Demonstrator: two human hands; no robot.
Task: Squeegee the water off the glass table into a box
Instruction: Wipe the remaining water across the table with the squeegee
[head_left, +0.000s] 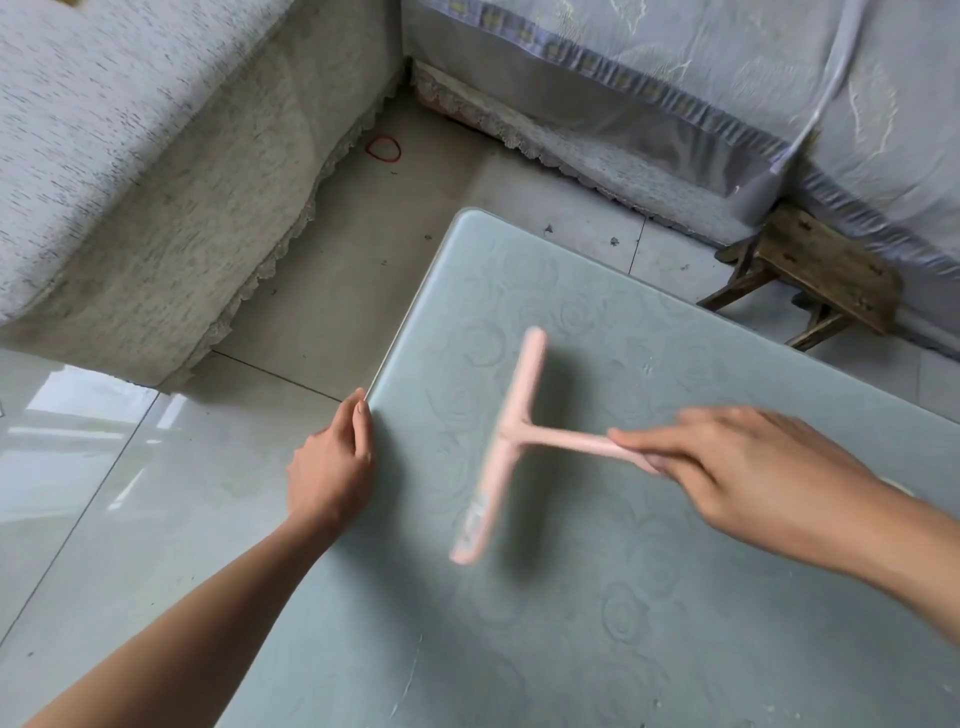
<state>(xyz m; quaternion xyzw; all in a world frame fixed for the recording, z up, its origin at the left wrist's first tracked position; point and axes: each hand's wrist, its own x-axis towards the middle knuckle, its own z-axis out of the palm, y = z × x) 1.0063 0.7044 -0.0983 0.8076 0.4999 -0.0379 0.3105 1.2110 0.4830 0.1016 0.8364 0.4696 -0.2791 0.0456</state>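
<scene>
A pale green glass table (649, 597) with a rose pattern fills the lower right. My right hand (748, 467) grips the handle of a pink T-shaped squeegee (501, 447), which is blurred by motion, its blade lying over the table's left half. At the table's left edge my left hand (335, 462) has its fingers curled under the rim and the thumb against the edge. No box shows in this view.
A beige covered sofa (156, 156) stands at the far left and a grey-blue covered one (727, 78) along the back. A small wooden stool (815, 275) sits by the table's far right corner. A red band (383, 149) lies on the tiled floor (130, 493).
</scene>
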